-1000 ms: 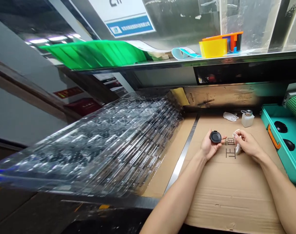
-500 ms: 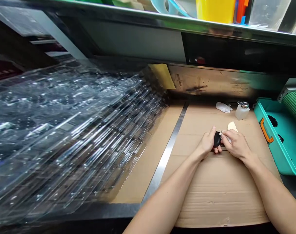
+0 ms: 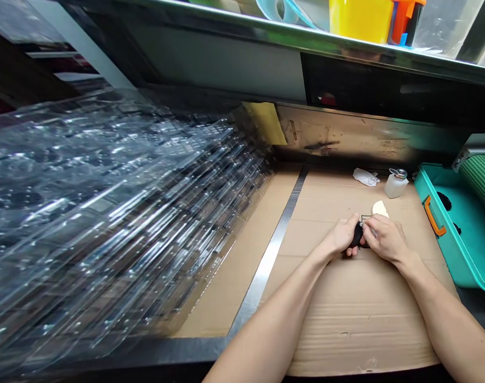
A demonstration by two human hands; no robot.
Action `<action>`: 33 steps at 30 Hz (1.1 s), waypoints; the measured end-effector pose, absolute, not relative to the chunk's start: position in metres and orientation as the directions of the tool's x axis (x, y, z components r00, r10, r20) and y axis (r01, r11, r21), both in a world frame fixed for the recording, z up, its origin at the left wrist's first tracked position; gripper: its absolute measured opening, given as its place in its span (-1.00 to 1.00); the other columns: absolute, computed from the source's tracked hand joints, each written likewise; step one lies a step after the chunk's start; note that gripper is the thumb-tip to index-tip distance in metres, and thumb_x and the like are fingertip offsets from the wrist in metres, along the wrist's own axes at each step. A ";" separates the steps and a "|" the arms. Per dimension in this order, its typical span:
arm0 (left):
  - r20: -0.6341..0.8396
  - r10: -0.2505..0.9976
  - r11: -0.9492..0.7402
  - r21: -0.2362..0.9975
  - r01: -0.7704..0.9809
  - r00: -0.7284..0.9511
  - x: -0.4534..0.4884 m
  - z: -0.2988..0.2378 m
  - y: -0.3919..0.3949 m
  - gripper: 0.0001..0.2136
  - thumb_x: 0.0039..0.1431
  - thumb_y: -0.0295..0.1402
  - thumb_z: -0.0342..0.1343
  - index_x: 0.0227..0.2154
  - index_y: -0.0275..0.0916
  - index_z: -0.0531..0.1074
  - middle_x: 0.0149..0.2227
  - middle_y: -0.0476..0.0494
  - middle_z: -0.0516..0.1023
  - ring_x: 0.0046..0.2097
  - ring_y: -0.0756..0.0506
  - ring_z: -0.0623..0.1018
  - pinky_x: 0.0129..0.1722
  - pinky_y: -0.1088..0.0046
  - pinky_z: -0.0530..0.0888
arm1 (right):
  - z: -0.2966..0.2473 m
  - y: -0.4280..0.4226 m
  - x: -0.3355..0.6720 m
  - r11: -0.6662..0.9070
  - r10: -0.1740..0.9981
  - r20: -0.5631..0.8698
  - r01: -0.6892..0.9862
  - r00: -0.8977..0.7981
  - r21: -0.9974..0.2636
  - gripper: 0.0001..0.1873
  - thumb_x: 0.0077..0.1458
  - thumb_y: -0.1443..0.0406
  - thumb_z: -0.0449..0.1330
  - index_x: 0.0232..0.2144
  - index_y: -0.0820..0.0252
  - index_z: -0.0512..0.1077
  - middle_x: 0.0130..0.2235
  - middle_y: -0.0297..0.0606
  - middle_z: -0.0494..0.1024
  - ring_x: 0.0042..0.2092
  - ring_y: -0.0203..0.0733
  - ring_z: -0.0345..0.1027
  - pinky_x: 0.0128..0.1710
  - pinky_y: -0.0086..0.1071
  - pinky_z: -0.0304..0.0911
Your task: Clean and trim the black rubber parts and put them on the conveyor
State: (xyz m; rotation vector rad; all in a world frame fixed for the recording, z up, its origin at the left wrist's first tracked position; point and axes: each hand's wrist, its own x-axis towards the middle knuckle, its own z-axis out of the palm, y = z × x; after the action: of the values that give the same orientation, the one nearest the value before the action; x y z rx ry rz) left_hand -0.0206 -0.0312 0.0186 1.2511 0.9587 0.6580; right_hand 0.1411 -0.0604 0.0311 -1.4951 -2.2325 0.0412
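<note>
Between my hands is a small, smooth, rounded black piece (image 3: 358, 234), partly covered by fingers. My left hand (image 3: 343, 235) is closed around its left side, thumb on top and fingertips curled below. My right hand (image 3: 386, 237) is pinched at the piece's upper right edge, with a small whitish tip showing at the fingers; most of what it holds is hidden. Just beyond the right hand lies a cream-coloured pad (image 3: 380, 208) on the cardboard. Dark printed lines on the cardboard show partly behind the hands.
Stacked clear plastic trays (image 3: 118, 213) fill the left side. A metal strip (image 3: 272, 250) crosses the cardboard (image 3: 346, 319). At the back are a crumpled white tissue (image 3: 366, 177) and a pump bottle (image 3: 396, 184). A teal bin (image 3: 468, 255) with black pieces stands right; a shelf runs overhead.
The black piece has been tilted and sits slightly lower, more covered by my fingers. My right fingers have come closer over its upper edge. The view has shifted slightly.
</note>
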 end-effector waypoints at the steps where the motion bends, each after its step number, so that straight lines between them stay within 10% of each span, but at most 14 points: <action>1: -0.240 0.842 0.202 0.971 0.129 0.484 -0.021 0.019 -0.031 -0.35 0.32 0.10 -0.27 -0.62 -0.30 0.41 -0.78 -0.12 0.35 -0.77 0.02 0.28 -0.73 0.53 0.16 | 0.032 -0.061 0.141 0.424 0.880 0.343 0.870 -0.330 -0.252 -0.69 0.31 0.26 0.02 -0.43 0.13 0.47 -0.33 -0.25 0.52 -0.29 -0.24 0.34 -0.30 -0.40 0.10; 33: -0.275 0.869 0.171 0.947 0.270 0.413 -0.017 0.021 -0.039 -0.40 0.33 0.00 -0.24 -0.64 -0.30 0.42 -0.79 -0.09 0.33 -0.77 0.02 0.28 -0.77 0.55 0.15 | 0.042 -0.059 0.140 0.366 0.929 0.199 0.856 -0.312 -0.364 -0.75 0.09 0.36 0.16 -0.58 0.12 0.53 -0.43 -0.32 0.55 -0.39 -0.27 0.34 -0.34 -0.42 0.11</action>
State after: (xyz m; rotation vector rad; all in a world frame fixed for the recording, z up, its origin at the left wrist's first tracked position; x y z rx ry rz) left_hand -0.0174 -0.0393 0.0210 1.3761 1.1153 0.5832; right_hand 0.1402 -0.0590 0.0422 -1.5594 -2.2611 0.2688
